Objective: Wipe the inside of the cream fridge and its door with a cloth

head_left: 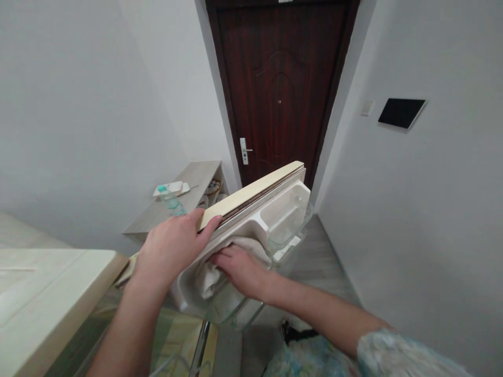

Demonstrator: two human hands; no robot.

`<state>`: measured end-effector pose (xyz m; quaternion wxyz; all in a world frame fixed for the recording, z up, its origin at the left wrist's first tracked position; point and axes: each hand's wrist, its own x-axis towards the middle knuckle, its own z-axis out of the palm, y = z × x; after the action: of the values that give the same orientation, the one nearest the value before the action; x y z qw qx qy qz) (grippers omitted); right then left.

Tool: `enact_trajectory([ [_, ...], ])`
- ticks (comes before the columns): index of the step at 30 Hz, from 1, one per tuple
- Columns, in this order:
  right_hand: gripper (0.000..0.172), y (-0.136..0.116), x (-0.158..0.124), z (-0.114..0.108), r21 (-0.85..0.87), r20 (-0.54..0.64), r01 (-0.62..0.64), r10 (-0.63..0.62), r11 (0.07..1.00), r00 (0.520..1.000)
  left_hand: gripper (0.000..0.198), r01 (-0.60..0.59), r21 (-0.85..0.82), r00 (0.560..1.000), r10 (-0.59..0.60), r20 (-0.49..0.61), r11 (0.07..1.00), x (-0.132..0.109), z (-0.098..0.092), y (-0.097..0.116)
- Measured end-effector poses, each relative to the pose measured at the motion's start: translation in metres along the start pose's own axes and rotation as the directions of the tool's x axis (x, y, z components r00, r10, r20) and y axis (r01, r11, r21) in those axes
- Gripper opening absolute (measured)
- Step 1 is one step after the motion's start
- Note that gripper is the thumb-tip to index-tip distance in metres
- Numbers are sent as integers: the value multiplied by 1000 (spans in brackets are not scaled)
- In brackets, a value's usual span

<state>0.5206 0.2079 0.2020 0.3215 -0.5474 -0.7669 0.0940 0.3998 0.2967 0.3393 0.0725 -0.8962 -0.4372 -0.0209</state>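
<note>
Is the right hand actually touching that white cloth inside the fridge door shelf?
Touching. In the head view the right hand lies flat on the white cloth inside the door shelf, fingers pressed into its folds with no gap.

Cream-topped fridge door (251, 196), white cloth (220, 269), dark red-brown wooden door (281, 84), pale grey walls (78, 104)
</note>
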Motion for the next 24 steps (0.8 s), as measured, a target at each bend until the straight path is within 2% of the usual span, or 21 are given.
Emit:
enact_trajectory([
  [3, 33, 18, -11, -15, -48, -162, -195, 185, 980, 969, 58, -10, -4, 1000, 10, -8, 1000, -1, -1, 1],
  [5, 33, 23, -12, -10, -43, -156, -186, 177, 982, 972, 58, -18, -7, 1000, 17, -20, 1000, -1, -1, 1],
  [7, 27, 22, -8, 5, -48, 15, -98, 99, 994, 995, 59, -20, -6, 999, 20, -26, 1000, -1, 0, 1],
  [9, 20, 17, -3, 20, -73, 232, -41, 57, 996, 971, 59, -9, -2, 1000, 9, -23, 1000, 0, 0, 0],
  [11, 19, 11, 1, 23, -130, 335, -43, 85, 991, 938, 59, 6, -2, 1000, -6, -15, 1000, 0, 1, -1],
  [13, 21, 6, 1, 13, -180, 276, -86, 134, 980, 952, 58, 8, -6, 1000, -8, -19, 1000, -1, 2, -1],
  [15, 21, 5, -3, -6, -198, 89, -136, 156, 971, 984, 59, -5, -7, 999, 4, -33, 1000, -1, 3, -1],
  [17, 21, 7, -7, -22, -205, -126, -168, 144, 964, 982, 60, -20, 2, 999, 20, -47, 1000, 0, 4, -2],
  [18, 21, 9, -8, -27, -220, -194, -169, 127, 961, 973, 59, -26, 8, 998, 26, -51, 1000, 0, 4, -2],
  [20, 21, 16, -11, -29, -262, -177, -155, 111, 952, 978, 59, -30, 13, 998, 31, -49, 999, 0, 4, -1],
  [22, 18, 24, -13, -26, -299, -34, -151, 148, 942, 988, 59, -18, 7, 999, 18, -30, 1000, 0, 2, -1],
  [24, 17, 29, -16, -21, -315, 88, -179, 216, 932, 972, 61, 5, 1, 1000, -5, -10, 1000, 0, 0, 0],
])
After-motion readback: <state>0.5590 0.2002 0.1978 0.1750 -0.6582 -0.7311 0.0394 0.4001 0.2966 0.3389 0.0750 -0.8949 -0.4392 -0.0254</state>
